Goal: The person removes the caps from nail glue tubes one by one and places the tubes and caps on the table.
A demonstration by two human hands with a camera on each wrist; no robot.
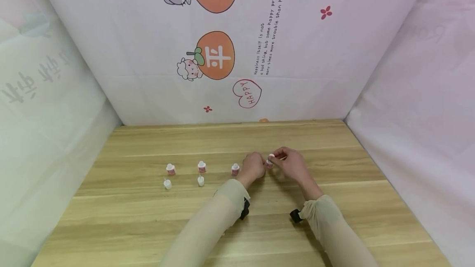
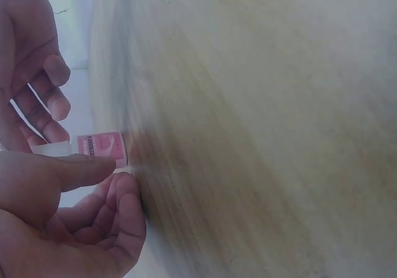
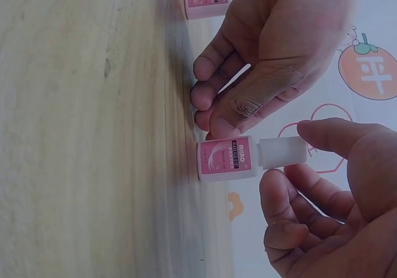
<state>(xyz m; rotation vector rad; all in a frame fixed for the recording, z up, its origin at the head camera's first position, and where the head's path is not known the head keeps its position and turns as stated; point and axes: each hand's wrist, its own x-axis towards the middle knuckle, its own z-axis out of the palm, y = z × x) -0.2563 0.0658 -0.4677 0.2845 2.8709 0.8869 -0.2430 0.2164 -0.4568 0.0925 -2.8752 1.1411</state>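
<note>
A small white nail glue bottle (image 3: 227, 157) with a pink label stands upright on the table between the two hands. My left hand (image 1: 254, 166) pinches its body from the left, with thumb and fingers close to the tabletop; a brown bandage (image 3: 268, 92) wraps the thumb. From the right, my right hand (image 1: 291, 164) holds the white cap (image 3: 283, 152) between thumb and index finger, its other fingers loosely bent. Just left of my left hand stands another such bottle (image 1: 235, 169), its top showing a short nozzle.
Two more uncapped bottles, a middle one (image 1: 202, 166) and a far left one (image 1: 170, 169), stand in the same row. In front of them lie two white brush caps, one at left (image 1: 168, 184) and one beside it (image 1: 201, 181). Printed white cloth (image 1: 297, 94) walls the wooden table (image 1: 148, 226).
</note>
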